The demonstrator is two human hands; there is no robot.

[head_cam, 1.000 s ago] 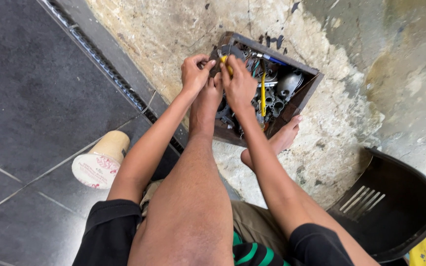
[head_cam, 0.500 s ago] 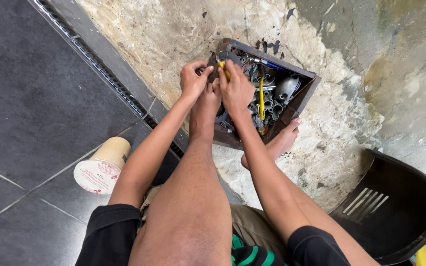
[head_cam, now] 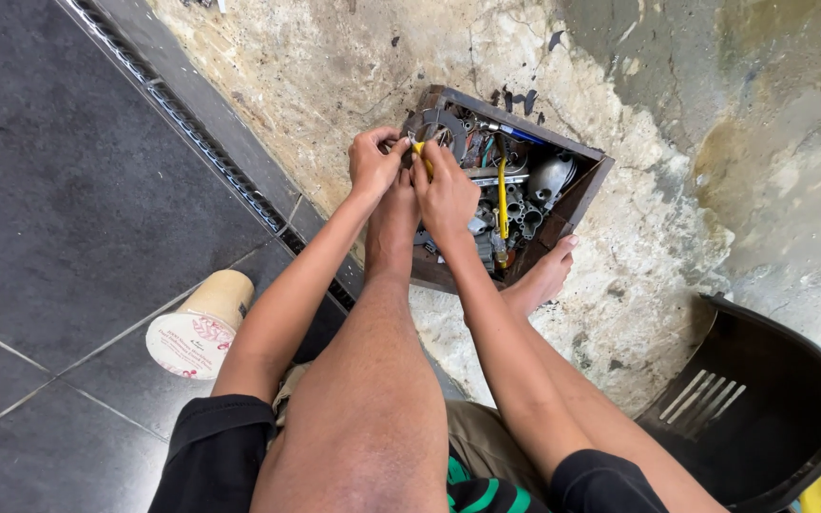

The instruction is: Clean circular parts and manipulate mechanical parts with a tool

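Both hands meet over the near-left corner of the brown wooden box of metal parts [head_cam: 577, 195]. The left hand [head_cam: 372, 161] pinches something small; the right hand [head_cam: 447, 190] grips a yellow-handled tool [head_cam: 422, 157].

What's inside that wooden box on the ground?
The wooden box holds jumbled metal parts, a grey rounded piece and a yellow-handled tool. The hands and a foot cover its left side, hiding what's beneath.
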